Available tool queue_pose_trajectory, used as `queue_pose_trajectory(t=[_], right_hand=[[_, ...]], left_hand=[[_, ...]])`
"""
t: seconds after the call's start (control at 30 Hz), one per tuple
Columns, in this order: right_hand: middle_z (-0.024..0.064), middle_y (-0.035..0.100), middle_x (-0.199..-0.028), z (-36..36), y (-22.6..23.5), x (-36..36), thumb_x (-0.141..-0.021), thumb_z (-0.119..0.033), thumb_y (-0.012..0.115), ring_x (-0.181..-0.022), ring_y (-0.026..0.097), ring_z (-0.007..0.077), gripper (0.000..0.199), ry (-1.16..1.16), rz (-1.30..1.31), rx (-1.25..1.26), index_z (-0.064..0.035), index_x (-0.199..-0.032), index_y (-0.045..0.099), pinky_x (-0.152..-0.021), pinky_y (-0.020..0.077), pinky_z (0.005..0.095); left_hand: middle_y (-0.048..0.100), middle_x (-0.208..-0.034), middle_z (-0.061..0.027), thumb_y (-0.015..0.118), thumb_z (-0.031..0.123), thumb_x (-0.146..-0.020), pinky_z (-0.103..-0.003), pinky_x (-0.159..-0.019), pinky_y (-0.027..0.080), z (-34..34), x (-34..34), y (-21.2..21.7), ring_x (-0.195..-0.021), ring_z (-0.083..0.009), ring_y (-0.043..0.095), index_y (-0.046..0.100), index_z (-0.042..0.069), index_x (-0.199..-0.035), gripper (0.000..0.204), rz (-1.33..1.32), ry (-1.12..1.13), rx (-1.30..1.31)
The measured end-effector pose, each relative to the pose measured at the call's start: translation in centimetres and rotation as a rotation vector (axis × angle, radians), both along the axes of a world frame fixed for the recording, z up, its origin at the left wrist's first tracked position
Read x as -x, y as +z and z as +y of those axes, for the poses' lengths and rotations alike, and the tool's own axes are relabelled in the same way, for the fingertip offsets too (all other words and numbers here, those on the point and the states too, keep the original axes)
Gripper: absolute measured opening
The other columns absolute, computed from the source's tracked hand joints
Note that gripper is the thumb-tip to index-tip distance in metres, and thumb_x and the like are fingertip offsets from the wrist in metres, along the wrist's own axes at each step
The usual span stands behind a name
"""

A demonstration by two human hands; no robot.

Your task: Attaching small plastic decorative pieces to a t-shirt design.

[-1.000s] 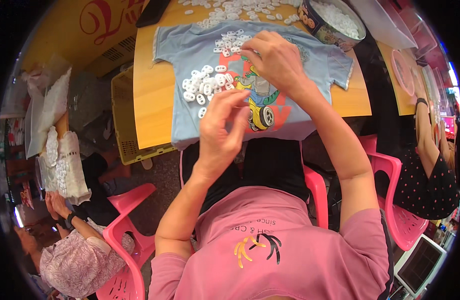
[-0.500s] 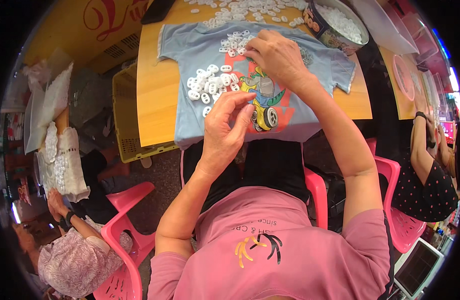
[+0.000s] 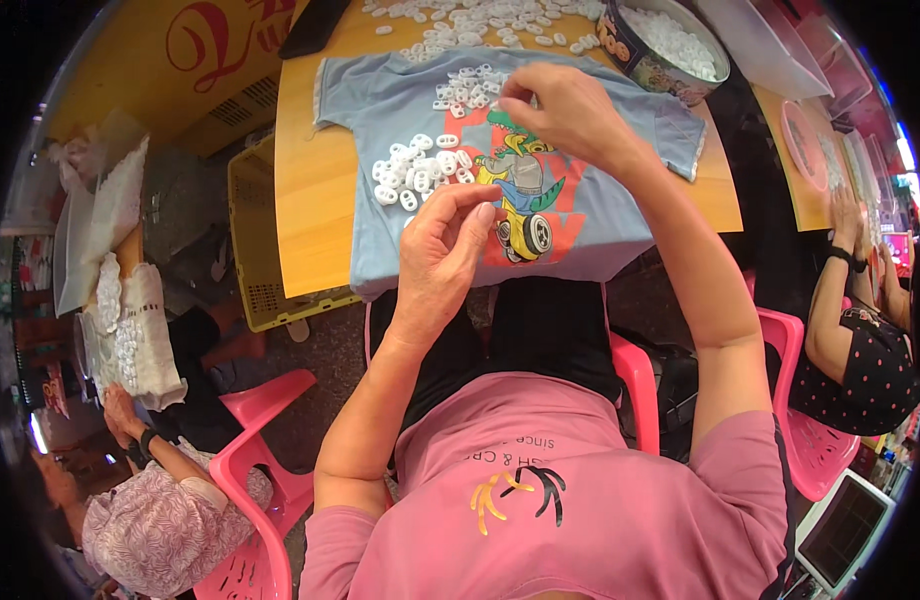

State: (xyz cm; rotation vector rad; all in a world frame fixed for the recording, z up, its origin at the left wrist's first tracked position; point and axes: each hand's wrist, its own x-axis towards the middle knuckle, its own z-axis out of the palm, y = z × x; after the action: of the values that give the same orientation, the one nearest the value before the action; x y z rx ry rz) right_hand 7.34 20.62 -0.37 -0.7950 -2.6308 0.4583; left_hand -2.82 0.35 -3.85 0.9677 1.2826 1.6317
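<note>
The two bare hands work above a pale blue T-shirt (image 3: 388, 235) spread on the wooden bench (image 3: 315, 200). Left hand (image 3: 440, 258): fingers curled, thumb and index fingertip brought close together over the lower part of the shirt; whether a piece is pinched between them cannot be told. Right hand (image 3: 572, 112): raised farther out, bent at the wrist, fingers flexed downward; its fingertips are partly hidden, and whether they grasp anything cannot be told.

Just beyond the left hand's fingers, and slightly to their left, lies the larger heap (image 3: 421, 181) of white oval pieces, many showing two holes. Immediately left of the right hand's fingertips lies the smaller heap (image 3: 469, 86) of similar white pieces. Between the hands, the shirt's printed figure (image 3: 528, 180), green, grey and yellow on a red ground, is exposed.

Beyond both hands, loose white pieces (image 3: 480, 18) are strewn over the far part of the bench. Outward and to the right of the right hand stands a round tin (image 3: 652, 76) filled with white pieces. Far beyond the left hand, to its left, is a flat black object (image 3: 312, 26); nearer, left of that hand and below the bench top, a yellow crate (image 3: 255, 285). Well apart on either side sit co-workers, one in patterned clothing (image 3: 160, 525) to the left, one in dotted black clothing (image 3: 870, 375) to the right.
</note>
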Motion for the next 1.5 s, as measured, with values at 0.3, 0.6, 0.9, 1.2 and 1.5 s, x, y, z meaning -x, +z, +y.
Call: queue_pose_trajectory(t=[0.3, 0.6, 0.9, 1.2, 1.5], right_hand=[[-0.0027, 0.06, -0.082, -7.0, 0.9, -3.2, -0.092, -0.027, 0.066, -0.075, 0.051, 0.0046, 0.028, -0.023, 0.441, 0.92, 0.0002, -0.1, 0.066, -0.065, 0.0422, 0.0218], [0.0005, 0.064, -0.092, -8.7, -0.1, -3.9, -0.093, -0.02, 0.066, -0.08, 0.056, 0.0055, 0.024, -0.022, 0.559, 0.934, 0.0016, -0.103, 0.065, -0.07, 0.0463, 0.0203], [0.0025, 0.065, -0.093, -9.3, -1.3, -4.5, -0.092, -0.013, 0.067, -0.084, 0.06, 0.0074, 0.018, -0.008, 0.601, 0.882, 0.0028, -0.099, 0.065, -0.076, 0.0494, 0.0225], [0.0085, 0.059, -0.091, -10.5, -1.4, -5.7, -0.08, -0.003, 0.075, -0.079, 0.057, 0.0184, 0.017, 0.273, 0.721, 0.414, -0.0046, -0.094, 0.066, -0.068, 0.0479, 0.0287], [0.0089, 0.061, -0.094, -10.2, -1.0, -6.9, -0.08, -0.006, 0.075, -0.086, 0.059, 0.0213, 0.017, 0.428, 0.681, 0.566, -0.0051, -0.095, 0.067, -0.074, 0.0476, 0.0312]], left_hand=[[0.066, -0.098, -0.0073, 0.058, 0.01, -0.097, -0.024, -0.075, 0.051, 1.3, -0.9, 1.8, -0.085, -0.0117, 0.066, 0.06, -0.002, -0.111, 0.018, -0.154, 0.097, 0.036], [0.066, -0.092, -0.005, 0.063, 0.01, -0.095, -0.021, -0.07, 0.051, 1.7, -1.3, 1.7, -0.08, -0.01, 0.065, 0.06, 0.0, -0.105, 0.015, -0.23, 0.135, -0.027], [0.067, -0.091, -0.0044, 0.06, 0.008, -0.096, -0.023, -0.071, 0.052, 1.0, -1.7, 1.1, -0.078, -0.0102, 0.065, 0.06, 0.0, -0.104, 0.011, 0.094, 0.169, -0.029], [0.065, -0.088, -0.0139, 0.051, 0.023, -0.101, -0.028, -0.058, 0.051, -0.9, 0.3, 1.7, -0.066, -0.0208, 0.064, 0.056, 0.0, -0.102, 0.024, -0.663, -0.344, 0.231], [0.06, -0.083, -0.0086, 0.064, 0.02, -0.093, -0.023, -0.049, 0.044, -1.8, -0.5, 0.5, -0.059, -0.0143, 0.058, 0.059, 0.005, -0.097, 0.016, -0.948, -0.529, 0.253]])
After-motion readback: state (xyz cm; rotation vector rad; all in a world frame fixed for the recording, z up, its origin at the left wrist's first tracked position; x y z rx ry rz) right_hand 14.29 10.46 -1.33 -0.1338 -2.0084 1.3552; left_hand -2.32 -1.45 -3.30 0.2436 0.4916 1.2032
